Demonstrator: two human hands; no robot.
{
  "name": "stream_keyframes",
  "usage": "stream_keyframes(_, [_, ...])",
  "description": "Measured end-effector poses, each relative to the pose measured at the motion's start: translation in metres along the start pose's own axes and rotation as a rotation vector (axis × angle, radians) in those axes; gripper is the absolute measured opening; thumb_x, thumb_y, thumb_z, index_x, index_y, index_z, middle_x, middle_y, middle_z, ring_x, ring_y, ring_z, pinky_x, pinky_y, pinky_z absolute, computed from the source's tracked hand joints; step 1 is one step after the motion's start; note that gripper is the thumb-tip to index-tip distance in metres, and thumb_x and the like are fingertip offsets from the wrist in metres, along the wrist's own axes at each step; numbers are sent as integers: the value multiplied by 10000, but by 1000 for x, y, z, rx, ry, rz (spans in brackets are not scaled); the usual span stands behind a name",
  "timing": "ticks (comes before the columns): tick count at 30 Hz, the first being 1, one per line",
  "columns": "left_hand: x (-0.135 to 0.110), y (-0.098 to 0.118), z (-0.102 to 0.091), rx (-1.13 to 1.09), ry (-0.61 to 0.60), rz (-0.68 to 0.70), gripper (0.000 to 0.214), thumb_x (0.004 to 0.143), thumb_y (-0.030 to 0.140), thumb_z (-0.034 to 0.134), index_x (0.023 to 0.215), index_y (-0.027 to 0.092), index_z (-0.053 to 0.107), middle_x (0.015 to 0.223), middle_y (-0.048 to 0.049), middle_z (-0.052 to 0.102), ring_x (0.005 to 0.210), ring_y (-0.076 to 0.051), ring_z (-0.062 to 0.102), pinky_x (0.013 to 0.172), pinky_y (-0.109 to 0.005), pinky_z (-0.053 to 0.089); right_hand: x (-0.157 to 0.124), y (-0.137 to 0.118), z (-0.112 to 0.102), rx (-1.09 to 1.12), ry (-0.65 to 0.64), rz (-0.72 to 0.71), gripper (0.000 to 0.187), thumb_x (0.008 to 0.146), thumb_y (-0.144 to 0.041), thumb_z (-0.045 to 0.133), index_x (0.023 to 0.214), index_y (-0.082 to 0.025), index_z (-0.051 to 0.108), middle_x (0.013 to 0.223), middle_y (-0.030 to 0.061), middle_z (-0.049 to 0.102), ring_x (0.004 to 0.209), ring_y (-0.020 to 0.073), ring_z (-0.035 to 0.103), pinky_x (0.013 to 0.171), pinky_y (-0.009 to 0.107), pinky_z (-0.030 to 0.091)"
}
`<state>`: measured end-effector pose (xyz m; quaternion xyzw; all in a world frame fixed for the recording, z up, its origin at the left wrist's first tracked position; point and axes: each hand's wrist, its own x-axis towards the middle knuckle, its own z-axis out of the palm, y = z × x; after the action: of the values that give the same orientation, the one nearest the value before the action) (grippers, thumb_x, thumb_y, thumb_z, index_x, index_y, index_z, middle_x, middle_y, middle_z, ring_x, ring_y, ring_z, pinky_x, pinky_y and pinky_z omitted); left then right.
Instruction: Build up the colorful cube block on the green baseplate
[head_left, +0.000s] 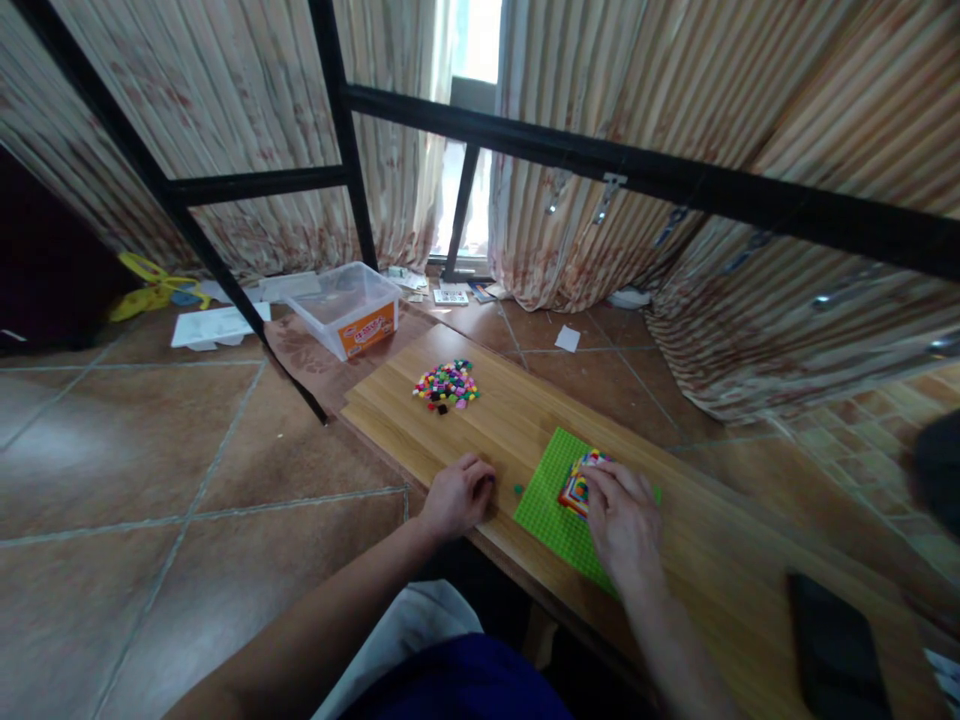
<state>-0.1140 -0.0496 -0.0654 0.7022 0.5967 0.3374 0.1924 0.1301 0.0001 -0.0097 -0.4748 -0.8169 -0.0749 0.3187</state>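
A green studded baseplate [541, 492] lies on the wooden table. On it stands a small multicoloured brick build [576, 492] with red, white, yellow and blue layers. My right hand [624, 515] reaches over the build, its fingertips pinched together at the top; whatever they hold, if anything, is hidden. My left hand [459, 497] rests at the near table edge with its fingers curled in, and what is inside them cannot be made out. A single green brick [518, 489] lies between my left hand and the baseplate. Farther off is a pile of small colourful bricks [448, 384].
The narrow wooden table [720, 540] runs diagonally, with a black phone [838, 640] at its right end. A clear plastic bin [319, 318] with an orange label stands on the floor beyond the left end. Black metal bars [525, 125] cross in front of the curtains [600, 70].
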Motion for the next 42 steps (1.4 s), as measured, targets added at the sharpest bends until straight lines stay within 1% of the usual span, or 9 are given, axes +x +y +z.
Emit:
stream_keyframes(6, [0, -1, 1, -12, -5, 5, 172, 895, 148, 513, 971, 219, 650, 956, -39, 637, 864, -167, 632, 769, -273, 507, -4, 0, 0, 34, 65, -36, 273, 985, -253, 473, 974, -196, 739, 983, 70, 734, 902, 216, 603, 864, 364, 485])
stream_keyframes(9, [0, -1, 1, -9, -9, 2, 168, 897, 155, 515, 971, 223, 650, 963, -37, 640, 872, -165, 629, 782, -276, 507, -6, 0, -1, 43, 69, -38, 258, 978, -248, 492, 965, -206, 746, 972, 59, 747, 900, 214, 597, 867, 360, 482])
stream_keyframes(14, [0, -1, 0, -11, -13, -2, 170, 899, 157, 512, 976, 223, 649, 957, -35, 637, 867, -167, 629, 784, -281, 510, -11, -1, -2, 20, 67, 36, 255, 967, -265, 505, 982, -222, 756, 1008, 65, 745, 921, 224, 593, 894, 396, 470])
stream_keyframes(17, [0, 0, 0, -14, -13, -1, 171, 899, 156, 515, 978, 225, 650, 961, -35, 634, 877, -168, 630, 785, -278, 509, -13, -1, -3, 9, 66, 60, 256, 961, -284, 513, 992, -219, 759, 1012, 80, 728, 905, 228, 587, 872, 405, 471])
stream_keyframes(22, [0, 1, 0, -10, -5, -8, 158, 895, 155, 526, 968, 218, 652, 956, -39, 629, 872, -172, 630, 788, -279, 508, -14, 1, -3, -9, 96, 40, 246, 960, -288, 532, 982, -210, 765, 1006, 89, 707, 895, 222, 573, 828, 374, 476])
stream_keyframes(27, [0, 2, -1, -16, -11, -10, 164, 904, 158, 518, 979, 214, 653, 956, -41, 627, 878, -170, 632, 797, -279, 507, -14, 1, -4, -32, 107, 7, 228, 954, -279, 548, 987, -207, 762, 1000, 81, 698, 902, 217, 574, 839, 367, 470])
stream_keyframes(33, [0, 1, -1, -24, -15, -15, 164, 904, 160, 520, 977, 220, 653, 950, -37, 630, 865, -165, 630, 789, -275, 507, -12, -6, -6, -81, 75, 31, 233, 938, -232, 532, 973, -209, 761, 988, 82, 695, 910, 221, 570, 854, 377, 460])
stream_keyframes(37, [0, 2, -1, -24, -16, -21, 163, 902, 159, 521, 976, 223, 652, 957, -35, 633, 859, -164, 632, 778, -273, 507, -11, -9, -6, -159, 43, 10, 248, 935, -206, 509, 981, -193, 753, 991, 88, 690, 918, 231, 560, 866, 387, 451])
stream_keyframes(42, [0, 1, -1, 1, -18, -23, 163, 905, 172, 522, 976, 230, 657, 955, -34, 634, 863, -167, 630, 775, -275, 507, -8, -10, -8, -215, 5, 11, 263, 933, -199, 491, 976, -209, 750, 985, 84, 681, 913, 233, 545, 837, 386, 442])
